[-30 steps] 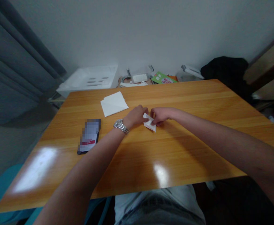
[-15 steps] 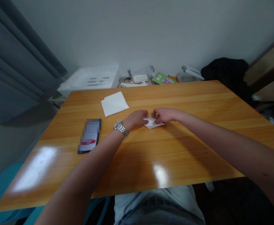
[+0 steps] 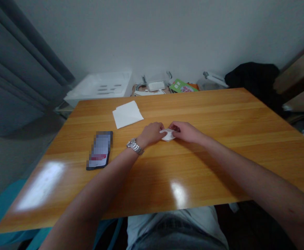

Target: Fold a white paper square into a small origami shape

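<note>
Pinching a small white paper (image 3: pixel 168 135) between left hand (image 3: pixel 151 134) and right hand (image 3: pixel 185 132), mid-tabletop (image 3: pixel 152 187). Seemingly folded in part, not yet released; cannot tell how much remains. Well apart, far left: white sheets (image 3: pixel 127 115), lying flat.

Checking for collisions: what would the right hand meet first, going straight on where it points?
Probably the small folded white paper the right hand holds, then the left hand; depth is unclear.

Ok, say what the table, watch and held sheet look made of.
Table: wood or laminate, glossy; grain streaks and reflections show.
Watch: probably metal, shiny; silvery linked band.
Held sheet: probably paper, matte white; it looks thin and bent, though tissue is possible.
</note>
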Tool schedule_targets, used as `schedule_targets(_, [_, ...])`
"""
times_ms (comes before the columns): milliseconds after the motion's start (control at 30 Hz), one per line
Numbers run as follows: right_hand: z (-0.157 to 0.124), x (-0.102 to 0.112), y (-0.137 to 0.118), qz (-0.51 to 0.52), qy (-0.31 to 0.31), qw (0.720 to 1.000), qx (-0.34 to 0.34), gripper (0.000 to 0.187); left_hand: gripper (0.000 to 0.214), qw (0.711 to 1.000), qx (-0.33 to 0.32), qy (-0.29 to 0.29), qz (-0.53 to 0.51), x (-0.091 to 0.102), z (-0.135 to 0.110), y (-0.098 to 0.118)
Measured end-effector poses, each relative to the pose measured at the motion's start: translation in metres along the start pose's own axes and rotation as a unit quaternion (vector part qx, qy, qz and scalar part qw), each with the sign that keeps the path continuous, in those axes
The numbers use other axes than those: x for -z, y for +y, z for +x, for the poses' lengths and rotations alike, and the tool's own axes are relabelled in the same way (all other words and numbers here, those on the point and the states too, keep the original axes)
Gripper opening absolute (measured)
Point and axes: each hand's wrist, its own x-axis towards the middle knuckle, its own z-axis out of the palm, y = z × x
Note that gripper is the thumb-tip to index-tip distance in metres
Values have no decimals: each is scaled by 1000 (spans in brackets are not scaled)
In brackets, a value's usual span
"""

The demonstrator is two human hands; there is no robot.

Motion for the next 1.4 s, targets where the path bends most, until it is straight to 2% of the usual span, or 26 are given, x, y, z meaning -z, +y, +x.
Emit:
schedule_targets(100, [-5,-5,1,32,32,999,23,20,18,1000,-3,19,-20,-2,-3,1])
schedule_targets(267, [-10,-10,-5,84,101,990,51,18,12,988,-5,84,-133,-7,-9,4])
schedule_targets(433, [-17,-14,-13,120,125,983,62,18,14,965,-19,140,-219,-15,-15,8])
schedule_targets(600, [-21,-19,-13,119,125,983,64,20,13,952,-26,127,-276,-19,-21,8])
schedule_targets(733, [-23,-23,-12,131,132,981,55,19,10,952,-15,143,-270,-19,-25,8])
schedule_targets(900, [-27,-28,-13,122,150,978,74,16,9,952,-2,156,-264,-23,-27,8])
schedule_targets(1067, [-29,-30,-9,127,164,975,82,18,18,943,-25,122,-310,-24,-25,4])
schedule_targets(1233, [-28,-27,-3,154,165,974,31,15,39,936,-49,101,-333,-22,-26,1])
schedule_targets(1400, [-29,-25,-2,160,162,973,38,16,29,929,-67,118,-344,-21,-27,2])
